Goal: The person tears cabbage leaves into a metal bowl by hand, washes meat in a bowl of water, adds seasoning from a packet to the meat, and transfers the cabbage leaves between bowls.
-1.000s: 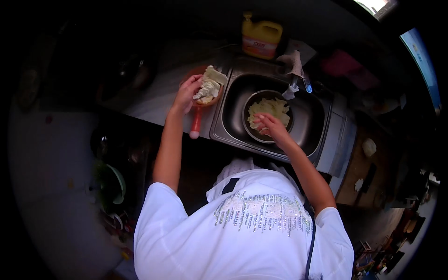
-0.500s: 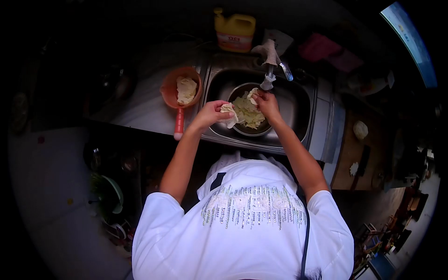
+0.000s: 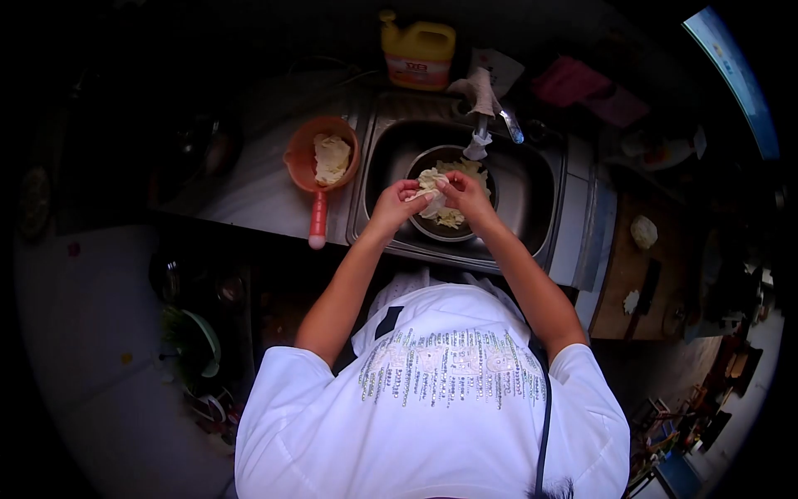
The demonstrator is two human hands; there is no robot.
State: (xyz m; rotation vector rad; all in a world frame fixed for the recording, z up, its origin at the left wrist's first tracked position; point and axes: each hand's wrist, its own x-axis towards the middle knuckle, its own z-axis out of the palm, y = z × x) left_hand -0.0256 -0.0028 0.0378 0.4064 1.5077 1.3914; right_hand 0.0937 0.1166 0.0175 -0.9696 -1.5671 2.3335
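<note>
My left hand (image 3: 397, 205) is closed on a pale cabbage leaf (image 3: 430, 185). My right hand (image 3: 467, 200) pinches the same leaf from the other side, and the two hands nearly meet. Below them a round metal bowl (image 3: 450, 239) stands in the steel sink (image 3: 530, 179). Torn cabbage pieces (image 3: 472, 168) lie in the bowl, partly hidden by my fingers. To the left, on the counter, an orange dipper (image 3: 298, 170) with a red handle holds a larger piece of cabbage (image 3: 332, 159).
Behind the bowl rises the cloth-wrapped faucet (image 3: 480, 125) with its metal lever. A yellow jug (image 3: 420, 55) stands at the sink's back edge. At right, a wooden board (image 3: 619, 274) bears a cabbage piece (image 3: 642, 232) and a dark knife-like object (image 3: 647, 284).
My hands have come together over the bowl; the left moved right and the right moved slightly down and left. Both now grip one leaf, where each held a separate piece before.
</note>
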